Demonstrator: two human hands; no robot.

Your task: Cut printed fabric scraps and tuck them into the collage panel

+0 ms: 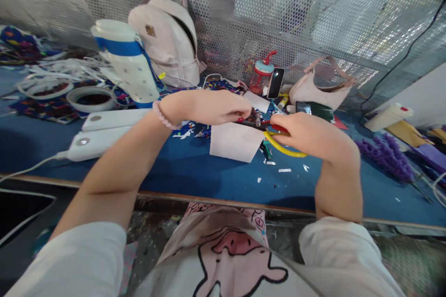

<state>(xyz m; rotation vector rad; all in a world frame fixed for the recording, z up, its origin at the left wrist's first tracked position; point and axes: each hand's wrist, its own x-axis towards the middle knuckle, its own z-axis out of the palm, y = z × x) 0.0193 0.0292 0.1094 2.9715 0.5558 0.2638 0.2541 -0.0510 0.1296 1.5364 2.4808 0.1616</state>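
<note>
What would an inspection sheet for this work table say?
Surface: blue tabletop, strewn with white scraps.
Job's things: white paper below the hands; tool with a yellow handle, its dark end partly hidden.
Clutter: bottle, backpack, handbag, phone, purple flowers.
Hands: right hand grips the tool; left hand is curled above the paper, its hold unclear.
Cables: white cable plugged into a white box; black cable at right.
Surroundings: silvery dotted sheeting behind the table.
</note>
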